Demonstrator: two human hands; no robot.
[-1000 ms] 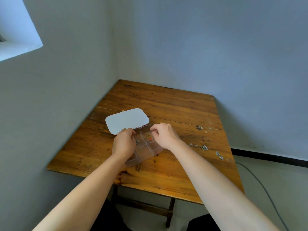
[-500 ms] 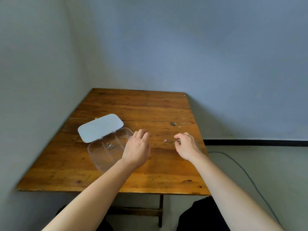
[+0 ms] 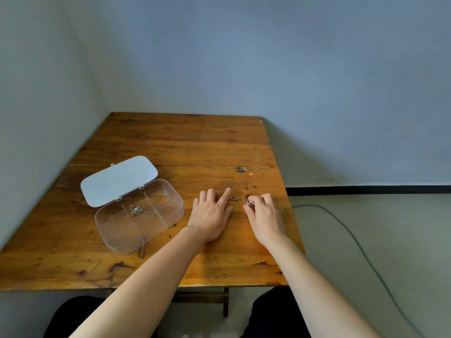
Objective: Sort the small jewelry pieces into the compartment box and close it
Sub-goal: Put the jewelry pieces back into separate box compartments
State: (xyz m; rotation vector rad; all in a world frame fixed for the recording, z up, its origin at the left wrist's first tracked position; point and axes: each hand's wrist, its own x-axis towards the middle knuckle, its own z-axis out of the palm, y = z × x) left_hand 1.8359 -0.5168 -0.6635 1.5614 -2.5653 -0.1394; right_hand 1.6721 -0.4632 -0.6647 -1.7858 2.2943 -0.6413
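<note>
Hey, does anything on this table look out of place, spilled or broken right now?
Nothing looks damaged. The only stray item is a thin silver chain lying loose on the wooden table, outside the clear plastic compartment box, between the left hand and right hand.

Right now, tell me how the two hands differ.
The left hand lies flat and open on the table, its forefinger stretched toward the chain; the right hand is curled, its fingertips pinching a small silvery piece. The left hand sits nearer the clear box; the right is nearer the table's edge. Both are bare and meet at the same chain.
</note>
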